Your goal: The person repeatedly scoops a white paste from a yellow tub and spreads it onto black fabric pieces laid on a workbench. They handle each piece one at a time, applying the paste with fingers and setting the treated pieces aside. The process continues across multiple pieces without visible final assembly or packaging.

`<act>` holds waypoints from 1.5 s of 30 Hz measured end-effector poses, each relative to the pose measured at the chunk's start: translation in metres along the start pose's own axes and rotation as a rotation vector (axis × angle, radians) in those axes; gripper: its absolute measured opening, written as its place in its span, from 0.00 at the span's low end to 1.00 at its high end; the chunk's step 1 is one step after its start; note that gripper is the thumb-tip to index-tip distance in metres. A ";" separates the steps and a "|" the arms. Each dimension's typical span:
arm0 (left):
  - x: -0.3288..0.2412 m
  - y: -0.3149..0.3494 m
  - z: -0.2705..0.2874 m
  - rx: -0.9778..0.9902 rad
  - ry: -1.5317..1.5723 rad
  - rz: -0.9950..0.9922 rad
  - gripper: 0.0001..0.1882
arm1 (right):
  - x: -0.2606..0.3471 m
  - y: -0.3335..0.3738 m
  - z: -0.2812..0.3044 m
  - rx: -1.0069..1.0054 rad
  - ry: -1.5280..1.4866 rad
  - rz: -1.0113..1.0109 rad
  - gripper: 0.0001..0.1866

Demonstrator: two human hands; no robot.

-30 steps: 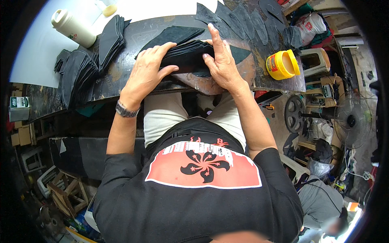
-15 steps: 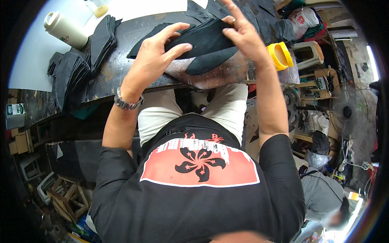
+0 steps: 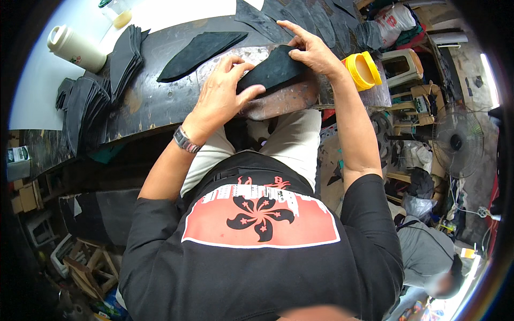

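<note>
A dark, leaf-shaped leather piece [image 3: 276, 68] is held between my two hands over the near edge of the bench. My right hand [image 3: 317, 52] pinches its upper right end between thumb and fingers, the index finger stretched out above. Around its left end curve the thumb and fingers of my left hand [image 3: 224, 88], one on each edge. Whether it is one layer or several cannot be told. Left of it, apart from both hands, a flat pile of similar black pieces [image 3: 201, 55] lies on the bench.
Stacks of black cut pieces [image 3: 88, 109] lean at the bench's left, by a cream jug [image 3: 76, 48]. More loose pieces [image 3: 300, 18] lie at the back. An open yellow tub [image 3: 363, 70] stands right of my right forearm. A fan [image 3: 456, 142] and a crouching person [image 3: 428, 251] are farther right.
The black piece has come apart from the pile, which now lies to its left on the bench. My left hand has moved right and slightly down; the right hand shifted slightly.
</note>
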State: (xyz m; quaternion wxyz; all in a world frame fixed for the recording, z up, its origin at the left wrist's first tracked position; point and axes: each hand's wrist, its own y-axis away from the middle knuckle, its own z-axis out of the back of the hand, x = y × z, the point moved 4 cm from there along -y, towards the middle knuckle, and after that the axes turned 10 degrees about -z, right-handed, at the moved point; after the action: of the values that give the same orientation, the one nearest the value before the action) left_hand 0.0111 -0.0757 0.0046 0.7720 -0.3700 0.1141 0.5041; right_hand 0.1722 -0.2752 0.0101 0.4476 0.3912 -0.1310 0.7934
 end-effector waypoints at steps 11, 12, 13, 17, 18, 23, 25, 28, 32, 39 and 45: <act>-0.008 0.012 -0.004 -0.028 0.059 -0.066 0.31 | -0.027 0.018 -0.018 -0.337 -0.065 0.198 0.26; -0.008 0.012 -0.003 -0.021 0.042 -0.078 0.30 | -0.025 0.021 -0.023 -0.351 -0.075 0.260 0.26; -0.007 0.013 -0.002 -0.024 0.057 -0.060 0.29 | -0.024 0.025 -0.027 -0.391 -0.023 0.271 0.26; -0.006 0.016 0.000 -0.033 0.044 -0.054 0.26 | -0.014 0.031 -0.034 -0.469 0.086 0.287 0.26; -0.008 0.017 -0.001 -0.030 0.022 -0.065 0.25 | -0.013 0.030 -0.034 -0.463 0.078 0.268 0.26; -0.013 0.021 -0.005 -0.034 -0.014 -0.077 0.27 | -0.007 0.018 -0.032 -0.449 0.136 0.267 0.28; -0.015 0.023 -0.006 -0.028 -0.030 -0.078 0.28 | -0.008 0.019 -0.034 -0.476 0.193 0.278 0.29; -0.019 0.024 -0.007 -0.024 -0.047 -0.101 0.30 | -0.008 0.024 -0.036 -0.538 0.258 0.294 0.30; -0.015 0.021 -0.003 0.006 0.031 -0.061 0.36 | 0.002 0.047 -0.017 -0.680 0.065 0.367 0.34; 0.010 0.005 0.013 -0.030 0.165 0.008 0.31 | -0.008 0.140 0.056 -0.869 0.291 -0.290 0.25; 0.010 -0.015 -0.014 0.122 0.045 -0.312 0.24 | -0.039 0.125 0.073 -0.413 0.687 -0.671 0.37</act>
State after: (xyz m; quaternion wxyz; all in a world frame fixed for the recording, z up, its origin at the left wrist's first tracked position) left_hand 0.0312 -0.0814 -0.0040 0.8591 -0.3470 0.1028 0.3620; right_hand 0.1189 -0.4107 0.0472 0.7624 0.0325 0.0022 0.6463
